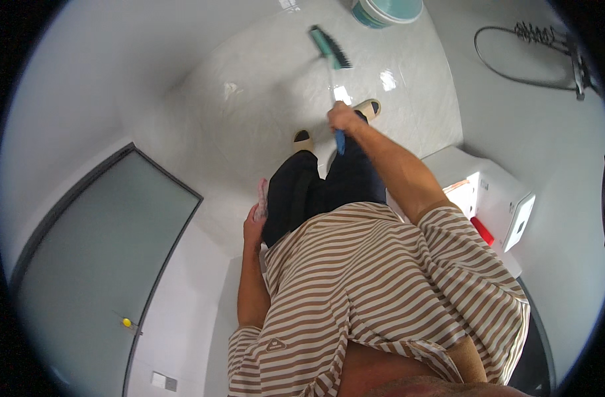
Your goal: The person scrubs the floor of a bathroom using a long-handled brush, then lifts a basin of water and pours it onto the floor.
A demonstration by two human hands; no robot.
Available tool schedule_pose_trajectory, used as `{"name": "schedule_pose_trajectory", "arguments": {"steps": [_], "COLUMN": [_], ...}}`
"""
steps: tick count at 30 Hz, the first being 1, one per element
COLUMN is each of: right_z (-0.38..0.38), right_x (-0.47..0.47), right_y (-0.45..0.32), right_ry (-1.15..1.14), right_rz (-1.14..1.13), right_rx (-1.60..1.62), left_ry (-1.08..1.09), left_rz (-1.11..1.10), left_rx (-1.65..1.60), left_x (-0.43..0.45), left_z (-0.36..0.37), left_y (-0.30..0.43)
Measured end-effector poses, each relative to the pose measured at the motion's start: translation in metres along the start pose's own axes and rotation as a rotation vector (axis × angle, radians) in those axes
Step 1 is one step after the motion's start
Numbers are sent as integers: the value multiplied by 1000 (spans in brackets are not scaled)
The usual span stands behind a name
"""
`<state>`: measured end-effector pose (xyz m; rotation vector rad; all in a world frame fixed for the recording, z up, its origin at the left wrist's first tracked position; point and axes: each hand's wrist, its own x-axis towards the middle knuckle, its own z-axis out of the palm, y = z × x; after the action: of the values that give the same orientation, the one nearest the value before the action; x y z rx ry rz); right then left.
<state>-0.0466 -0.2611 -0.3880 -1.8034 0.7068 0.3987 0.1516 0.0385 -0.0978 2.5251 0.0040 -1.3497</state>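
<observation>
My right hand [343,118] is closed around the handle of a floor brush [325,45]. The brush has a pale shaft with a blue grip end, and a green head with dark bristles that lies at or just above the glossy floor, ahead of my feet. My left hand [255,223] hangs beside my left thigh and holds a pinkish cloth [262,198]; whether it is a cloth or a thin plastic piece is hard to tell.
A teal and white bucket [387,14] stands ahead. At the right are a white toilet [496,193] and a wall-mounted hose [526,82]. A dark-framed frosted door [109,258] is at the left. Light reflects off the floor [263,114].
</observation>
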Motion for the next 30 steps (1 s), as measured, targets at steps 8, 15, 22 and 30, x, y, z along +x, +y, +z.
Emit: {"name": "schedule_pose_trajectory", "arguments": {"steps": [8,15,22,30], "right_z": [-39,-77,-52,-35], "right_x": [-86,-78,14,-77], "right_y": [-73,45,49,-99], "right_ry": [-39,242,111,124], "right_rz": [359,325,-179,316], "right_rx": [1148,650,128,732], "left_ry": [77,95,129,207], "left_rz": [-19,120,190,-9], "left_rx": [59,431,374,-273], "left_x": [-31,-21,-9,-88], "left_z": [-9,-29,-27,-8], "left_y": [-22,0,-47,-153]}}
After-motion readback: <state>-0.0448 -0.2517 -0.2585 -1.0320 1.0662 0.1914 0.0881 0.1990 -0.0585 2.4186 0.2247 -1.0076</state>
